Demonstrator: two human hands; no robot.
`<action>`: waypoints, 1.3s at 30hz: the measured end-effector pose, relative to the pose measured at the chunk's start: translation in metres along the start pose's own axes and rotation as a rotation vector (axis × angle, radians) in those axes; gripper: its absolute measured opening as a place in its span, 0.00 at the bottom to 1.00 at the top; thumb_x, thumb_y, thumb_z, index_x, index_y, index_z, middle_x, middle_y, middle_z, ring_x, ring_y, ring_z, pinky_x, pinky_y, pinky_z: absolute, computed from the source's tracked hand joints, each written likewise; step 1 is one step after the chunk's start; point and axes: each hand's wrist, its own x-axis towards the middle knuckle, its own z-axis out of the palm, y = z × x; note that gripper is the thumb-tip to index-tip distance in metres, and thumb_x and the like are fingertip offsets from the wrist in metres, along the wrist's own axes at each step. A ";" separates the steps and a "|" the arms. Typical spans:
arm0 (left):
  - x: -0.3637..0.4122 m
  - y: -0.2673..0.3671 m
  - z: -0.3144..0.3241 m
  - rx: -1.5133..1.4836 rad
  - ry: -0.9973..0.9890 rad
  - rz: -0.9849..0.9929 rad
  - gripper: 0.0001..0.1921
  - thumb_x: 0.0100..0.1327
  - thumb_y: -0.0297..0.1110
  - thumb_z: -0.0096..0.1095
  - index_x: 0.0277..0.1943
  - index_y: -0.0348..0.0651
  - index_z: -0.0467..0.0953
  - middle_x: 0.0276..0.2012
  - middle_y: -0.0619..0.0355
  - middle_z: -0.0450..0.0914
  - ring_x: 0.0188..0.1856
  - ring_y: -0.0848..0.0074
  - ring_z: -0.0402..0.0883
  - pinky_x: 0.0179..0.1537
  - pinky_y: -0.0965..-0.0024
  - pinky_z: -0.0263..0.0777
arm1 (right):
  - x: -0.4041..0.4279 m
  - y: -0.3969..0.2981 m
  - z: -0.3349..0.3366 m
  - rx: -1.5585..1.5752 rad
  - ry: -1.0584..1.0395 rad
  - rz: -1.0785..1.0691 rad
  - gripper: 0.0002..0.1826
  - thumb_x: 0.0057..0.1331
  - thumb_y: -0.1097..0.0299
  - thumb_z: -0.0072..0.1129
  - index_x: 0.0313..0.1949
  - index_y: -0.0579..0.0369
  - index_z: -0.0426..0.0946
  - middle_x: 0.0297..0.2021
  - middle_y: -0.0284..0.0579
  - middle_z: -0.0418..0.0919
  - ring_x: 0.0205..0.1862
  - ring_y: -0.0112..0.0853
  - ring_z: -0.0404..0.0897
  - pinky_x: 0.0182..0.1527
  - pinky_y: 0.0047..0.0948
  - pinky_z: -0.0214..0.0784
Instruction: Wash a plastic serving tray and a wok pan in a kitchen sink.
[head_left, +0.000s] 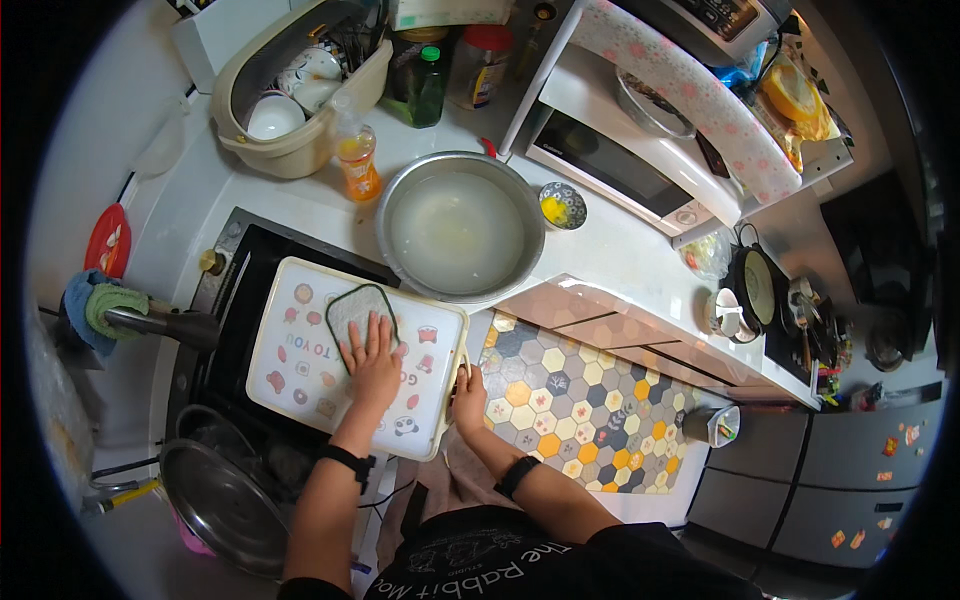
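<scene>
A white cutting board (300, 360) with small printed pictures lies across the black sink. My left hand (371, 367) is flat on it, fingers spread over the lower edge of a grey cloth (360, 309) with a dark green border. At the board's right end my right hand (469, 394) grips the cream handle, the fingers partly hidden. Just beyond the board stands a wide metal basin (459, 289) of cloudy water. Beside the basin is a small patterned bowl (574, 202) with something yellow in it.
The faucet (161, 322), draped with blue and green cloths, reaches over the sink from the left. A metal pan (225, 510) leans below it. An orange-labelled bottle (358, 169), a dish box (292, 161) and a microwave (611, 161) stand behind.
</scene>
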 end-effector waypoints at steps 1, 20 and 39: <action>0.000 -0.010 -0.002 0.002 -0.002 0.000 0.33 0.60 0.40 0.44 0.66 0.47 0.43 0.67 0.58 0.37 0.67 0.51 0.33 0.61 0.44 0.28 | 0.001 0.001 -0.001 0.001 -0.001 0.003 0.12 0.66 0.64 0.42 0.37 0.61 0.68 0.22 0.50 0.71 0.20 0.34 0.70 0.24 0.32 0.62; -0.041 -0.007 0.005 0.027 0.084 0.010 0.31 0.58 0.40 0.46 0.64 0.46 0.49 0.66 0.59 0.44 0.66 0.54 0.39 0.61 0.45 0.33 | -0.008 0.005 -0.006 0.113 -0.046 -0.025 0.13 0.68 0.60 0.39 0.38 0.58 0.65 0.18 0.37 0.68 0.17 0.23 0.66 0.20 0.24 0.60; -0.046 -0.027 -0.003 0.089 0.091 0.186 0.32 0.54 0.35 0.47 0.64 0.49 0.51 0.66 0.62 0.45 0.66 0.56 0.42 0.62 0.47 0.37 | -0.004 0.023 -0.010 -0.039 -0.056 -0.117 0.13 0.68 0.60 0.37 0.38 0.58 0.63 0.21 0.40 0.69 0.21 0.23 0.69 0.22 0.24 0.63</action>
